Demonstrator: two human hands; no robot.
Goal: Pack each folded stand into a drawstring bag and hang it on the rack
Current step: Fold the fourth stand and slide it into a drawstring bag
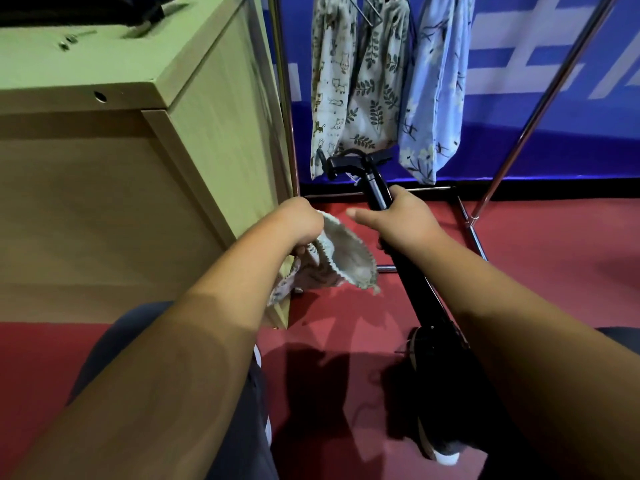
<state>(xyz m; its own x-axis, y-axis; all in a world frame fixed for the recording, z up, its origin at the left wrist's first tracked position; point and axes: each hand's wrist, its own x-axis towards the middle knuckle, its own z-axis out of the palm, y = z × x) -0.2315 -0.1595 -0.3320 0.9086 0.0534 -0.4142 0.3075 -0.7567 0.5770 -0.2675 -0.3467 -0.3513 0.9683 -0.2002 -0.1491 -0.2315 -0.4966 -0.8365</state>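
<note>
The right hand (398,220) is gripping the black folded stand (405,268) — thumb out — while the left hand (301,223) is pinching the open drawstring bag (346,261).

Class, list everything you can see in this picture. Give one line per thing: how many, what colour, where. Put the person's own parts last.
folded stand: 1, black, slanting from lower right up toward the hanging bags
open drawstring bag: 1, pale print, centre, mouth open
cat-print bag: 1, pale grey, hanging on the rack, leftmost
leaf-print bag: 1, white with dark leaves, hanging in the middle
floral bag: 1, light blue, hanging rightmost
rack: 1, silver metal, at the back
cabinet: 1, light wood, left
floor: 1, red, underneath
backdrop: 1, blue and white, behind the rack
left grip: 1, holds the open bag's rim
right grip: 1, holds the stand's shaft
</note>
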